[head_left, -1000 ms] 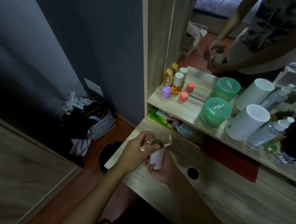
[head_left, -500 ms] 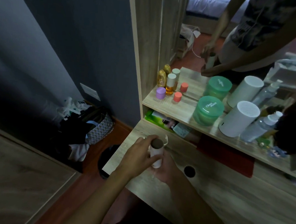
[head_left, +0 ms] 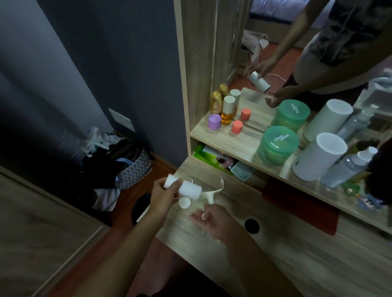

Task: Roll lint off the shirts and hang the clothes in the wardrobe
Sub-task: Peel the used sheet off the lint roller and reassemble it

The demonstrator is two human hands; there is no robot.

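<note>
We see the lint roller [head_left: 189, 189] as a white paper cylinder, lying roughly level above the front left part of the wooden desk [head_left: 275, 254], its long axis running from lower right to upper left. Its left end sits inside the curled fingers of the left hand [head_left: 165, 197], which grips it from below and behind. From its right end a thin cream handle [head_left: 214, 191] sticks out and bends, and we cannot tell whether that handle is seated in the roll or loose. A small white round cap [head_left: 184, 202] shows just under the roll; whether it rests on the desk is unclear.
</note>
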